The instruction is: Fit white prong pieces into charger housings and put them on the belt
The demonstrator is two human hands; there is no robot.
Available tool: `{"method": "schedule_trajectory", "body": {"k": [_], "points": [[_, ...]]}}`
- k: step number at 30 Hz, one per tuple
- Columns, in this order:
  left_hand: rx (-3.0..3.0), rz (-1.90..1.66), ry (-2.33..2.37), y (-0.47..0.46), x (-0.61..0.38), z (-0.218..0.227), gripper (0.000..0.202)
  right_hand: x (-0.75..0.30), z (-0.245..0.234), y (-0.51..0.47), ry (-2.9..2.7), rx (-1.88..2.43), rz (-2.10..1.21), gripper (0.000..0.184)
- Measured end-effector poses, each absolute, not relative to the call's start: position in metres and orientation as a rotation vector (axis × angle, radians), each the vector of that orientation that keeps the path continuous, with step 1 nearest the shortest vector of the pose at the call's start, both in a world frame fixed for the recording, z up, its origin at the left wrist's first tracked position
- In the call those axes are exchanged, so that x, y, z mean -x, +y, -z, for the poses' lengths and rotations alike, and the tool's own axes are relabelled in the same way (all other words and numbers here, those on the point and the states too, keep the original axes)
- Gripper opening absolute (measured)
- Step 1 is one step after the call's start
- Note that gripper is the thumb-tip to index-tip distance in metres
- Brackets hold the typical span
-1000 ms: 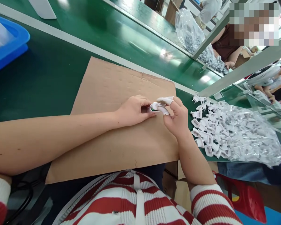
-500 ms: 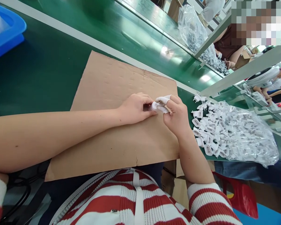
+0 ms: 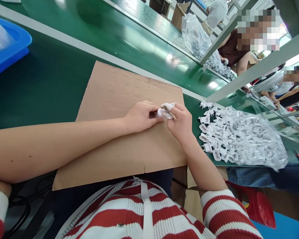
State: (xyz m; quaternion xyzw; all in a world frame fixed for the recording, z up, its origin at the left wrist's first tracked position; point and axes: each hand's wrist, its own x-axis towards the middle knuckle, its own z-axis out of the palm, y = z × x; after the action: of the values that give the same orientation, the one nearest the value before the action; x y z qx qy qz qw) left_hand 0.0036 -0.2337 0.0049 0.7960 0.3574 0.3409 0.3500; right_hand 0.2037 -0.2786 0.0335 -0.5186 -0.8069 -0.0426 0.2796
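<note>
Over the cardboard sheet (image 3: pixel 114 89), my left hand (image 3: pixel 140 116) is closed in a pinch on a small white plastic piece (image 3: pixel 159 113), probably a plug housing like those in the pile. From the other side my right hand (image 3: pixel 181 121) grips the same piece between thumb and forefinger, both wearing white finger covers. The fingers hide much of the piece, so its exact kind does not show. Right of my right hand lies a pile of white plug adapters (image 3: pixel 216 132) with pins, spilling from a clear plastic bag (image 3: pixel 261 142).
A blue bin (image 3: pixel 20 44) stands at the far left of the green table (image 3: pixel 40 89). Beyond a metal rail, a person (image 3: pixel 233 46) works at a heap of grey parts (image 3: pixel 218 68). A slanting metal post (image 3: pixel 239 83) crosses the right side. A red stool (image 3: pixel 260 207) is below.
The view has shifted slightly, so most things sit a little further left. Both hands keep hold of the white piece in nearly the same pose.
</note>
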Motion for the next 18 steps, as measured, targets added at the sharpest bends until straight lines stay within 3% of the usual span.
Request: {"method": "schedule_trajectory", "body": {"k": [10, 14, 18], "points": [[-1.77, -0.621, 0.788, -0.215, 0.011, -0.019, 0.058, -0.209, -0.034, -0.277, -2.16, 1.278, 0.02, 0.031], [-1.591, -0.686, 0.753, -0.22, 0.009, -0.017, 0.05, -0.21, -0.03, -0.278, -2.119, 1.275, -0.025, 0.041], [-1.692, -0.683, 0.71, -0.223, 0.009, -0.02, 0.055, -0.211, -0.025, -0.278, -2.063, 1.275, -0.083, 0.051]]}}
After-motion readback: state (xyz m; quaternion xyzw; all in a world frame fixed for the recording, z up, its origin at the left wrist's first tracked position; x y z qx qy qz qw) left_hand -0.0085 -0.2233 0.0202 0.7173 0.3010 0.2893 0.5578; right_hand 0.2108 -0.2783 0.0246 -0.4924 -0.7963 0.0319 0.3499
